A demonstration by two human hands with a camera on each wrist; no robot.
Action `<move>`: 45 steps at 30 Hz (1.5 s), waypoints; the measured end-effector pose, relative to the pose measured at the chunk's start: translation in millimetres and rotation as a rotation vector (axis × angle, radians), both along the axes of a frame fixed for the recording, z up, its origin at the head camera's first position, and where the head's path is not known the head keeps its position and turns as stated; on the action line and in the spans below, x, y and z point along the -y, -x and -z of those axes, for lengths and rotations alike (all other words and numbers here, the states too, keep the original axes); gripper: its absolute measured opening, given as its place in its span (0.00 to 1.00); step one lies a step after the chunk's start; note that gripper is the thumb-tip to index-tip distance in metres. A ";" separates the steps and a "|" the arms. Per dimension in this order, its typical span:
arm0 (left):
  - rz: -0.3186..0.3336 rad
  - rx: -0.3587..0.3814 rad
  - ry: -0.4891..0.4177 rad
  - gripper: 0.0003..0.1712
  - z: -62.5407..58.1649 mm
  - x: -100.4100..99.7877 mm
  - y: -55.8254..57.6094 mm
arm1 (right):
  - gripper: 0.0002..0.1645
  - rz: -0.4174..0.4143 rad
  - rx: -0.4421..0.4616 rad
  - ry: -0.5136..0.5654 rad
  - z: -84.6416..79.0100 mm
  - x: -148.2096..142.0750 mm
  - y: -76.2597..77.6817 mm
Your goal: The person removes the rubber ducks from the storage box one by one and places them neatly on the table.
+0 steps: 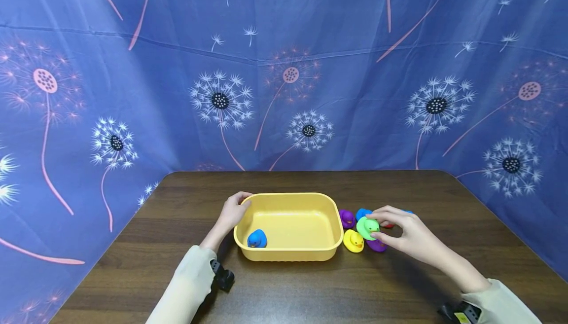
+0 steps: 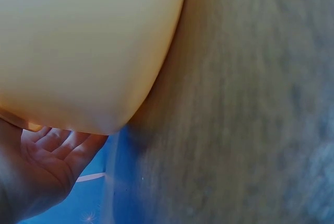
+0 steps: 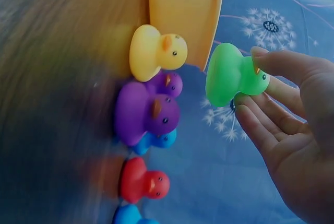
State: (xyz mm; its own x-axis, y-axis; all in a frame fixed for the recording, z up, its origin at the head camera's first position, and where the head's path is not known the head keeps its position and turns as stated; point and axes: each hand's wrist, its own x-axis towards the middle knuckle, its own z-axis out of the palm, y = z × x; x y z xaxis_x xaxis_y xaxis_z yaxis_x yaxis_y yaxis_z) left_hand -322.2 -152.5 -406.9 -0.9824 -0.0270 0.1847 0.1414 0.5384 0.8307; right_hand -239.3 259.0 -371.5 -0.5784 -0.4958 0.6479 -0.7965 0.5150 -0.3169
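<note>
My right hand pinches a green rubber duck between thumb and fingers. In the right wrist view that duck is raised off the table. My left hand grips the left rim of a yellow plastic basin; the left wrist view shows its fingers against the outer wall. One blue rubber duck sits inside the basin at its front left corner. Beside the basin's right end stand a yellow duck, a purple duck and another purple duck, the latter partly hidden below the green one.
A blue duck stands behind the purple ones. Past it are a red duck and another blue duck, largely hidden by my right hand in the head view. The brown wooden table ends at a blue dandelion-print cloth.
</note>
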 end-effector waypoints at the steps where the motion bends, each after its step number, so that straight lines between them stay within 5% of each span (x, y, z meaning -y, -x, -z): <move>1: 0.000 -0.003 0.003 0.15 0.1 0.3 0.1 | 0.26 0.010 -0.009 -0.002 0.4 -1.7 -0.3; 28: -0.002 0.000 0.014 0.15 0.9 0.7 0.8 | 0.26 0.181 -0.005 -0.044 12.9 -43.5 -6.1; 45: -0.004 0.007 0.004 0.15 2.1 0.3 1.6 | 0.23 0.191 0.046 -0.051 26.5 -58.2 -6.6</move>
State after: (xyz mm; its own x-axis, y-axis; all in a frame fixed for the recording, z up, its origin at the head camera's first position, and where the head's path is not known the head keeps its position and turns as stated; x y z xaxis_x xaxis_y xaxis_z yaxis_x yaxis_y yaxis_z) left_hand -323.8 -152.8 -409.0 -0.9837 -0.0302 0.1775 0.1331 0.5422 0.8296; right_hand -232.7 317.2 -398.0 -0.6931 -0.4059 0.5957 -0.6683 0.6715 -0.3201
